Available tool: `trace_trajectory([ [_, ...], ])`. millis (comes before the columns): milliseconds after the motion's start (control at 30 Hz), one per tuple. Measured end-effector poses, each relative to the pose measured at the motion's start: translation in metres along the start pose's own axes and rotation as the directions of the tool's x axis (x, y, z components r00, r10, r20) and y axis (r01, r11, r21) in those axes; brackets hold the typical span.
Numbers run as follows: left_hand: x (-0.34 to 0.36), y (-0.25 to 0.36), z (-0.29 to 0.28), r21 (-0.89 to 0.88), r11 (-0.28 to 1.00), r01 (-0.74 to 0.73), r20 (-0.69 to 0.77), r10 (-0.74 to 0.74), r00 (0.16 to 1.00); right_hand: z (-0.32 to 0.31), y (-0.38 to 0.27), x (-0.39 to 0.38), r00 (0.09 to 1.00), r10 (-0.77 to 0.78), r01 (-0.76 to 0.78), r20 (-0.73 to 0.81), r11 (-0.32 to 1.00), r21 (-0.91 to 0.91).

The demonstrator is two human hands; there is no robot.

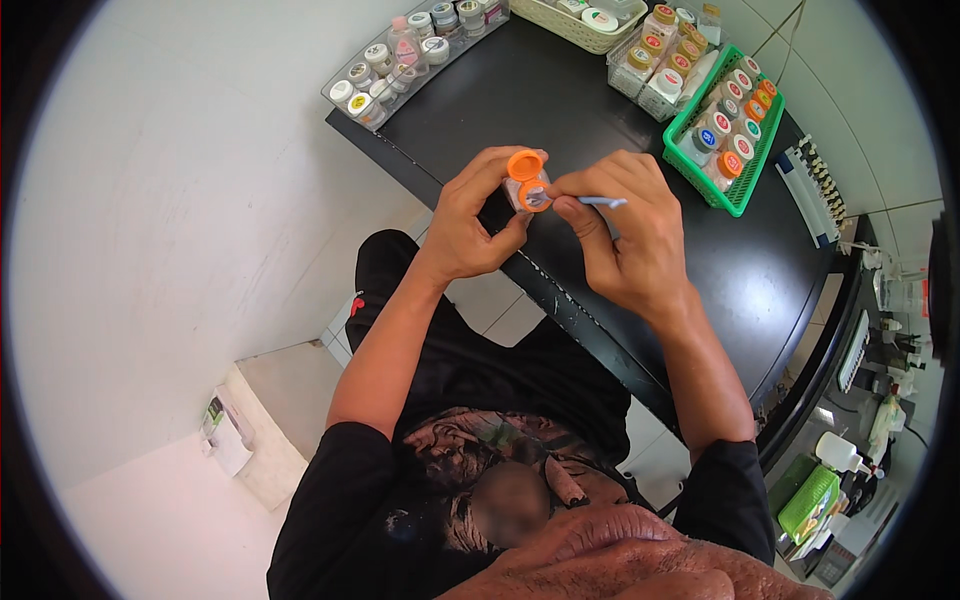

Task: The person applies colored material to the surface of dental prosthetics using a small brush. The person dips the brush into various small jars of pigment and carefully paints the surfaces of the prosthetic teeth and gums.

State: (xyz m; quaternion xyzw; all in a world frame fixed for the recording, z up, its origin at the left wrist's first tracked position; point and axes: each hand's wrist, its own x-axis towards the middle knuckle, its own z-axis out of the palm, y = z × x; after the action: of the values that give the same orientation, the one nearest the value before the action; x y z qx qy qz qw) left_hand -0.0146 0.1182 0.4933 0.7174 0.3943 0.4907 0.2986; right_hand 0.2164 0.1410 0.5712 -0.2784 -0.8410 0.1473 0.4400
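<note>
Currently, in the head view, the left hand (472,215) is clasping the bottle (513,194), its grip curling closely around the sides, while the right hand (632,232) is pinching the blue stick (602,202), its grip nearly closed. The bottle is sitting up in the left hand, seemingly above the bench (480,95) and near its front edge rather than resting on it. Spilling is looking like the main risk: the cap (524,165) is standing open, so a slackening or tilting left hand could be tipping out whatever is inside. The stick could be knocking the mouth (537,196) or catching the cap if the right hand is wavering; a loose pinch could be letting it slip. As for direction, the mouth is facing up and seemingly leaning toward the right hand, the cap hinging away toward the bench's far side; the bottle's long axis is running down from the mouth, much foreshortened, its base hiding from view. The stick's long axis is lying nearly crosswise, its blue end pointing right and its other end aiming at the mouth; how deep it is reaching is not showing clearly.
</note>
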Motion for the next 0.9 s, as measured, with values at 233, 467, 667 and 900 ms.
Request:
trace_trajectory([
  [233,-0.0009,-0.0028,-0.0013,-0.017,1.0,0.008,0.003,-0.008,1.0,0.0008,-0.0027,-0.001,1.0,-0.024,0.025,0.016,0.999,-0.033],
  [467,-0.0008,-0.0046,-0.0015,-0.09,0.995,0.046,0.026,-0.044,0.999,0.0061,-0.0034,-0.0011,0.999,-0.022,0.023,-0.044,1.0,0.015],
  [667,-0.0002,-0.0023,-0.0026,-0.086,0.995,0.044,0.028,-0.041,0.999,0.0018,0.0009,-0.0019,0.999,0.002,-0.002,0.033,1.0,0.02],
  [900,0.001,-0.0061,-0.0001,-0.03,0.999,0.019,-0.001,-0.019,1.0,0.0036,0.0016,-0.0037,0.998,0.04,-0.039,0.049,0.999,-0.021],
])
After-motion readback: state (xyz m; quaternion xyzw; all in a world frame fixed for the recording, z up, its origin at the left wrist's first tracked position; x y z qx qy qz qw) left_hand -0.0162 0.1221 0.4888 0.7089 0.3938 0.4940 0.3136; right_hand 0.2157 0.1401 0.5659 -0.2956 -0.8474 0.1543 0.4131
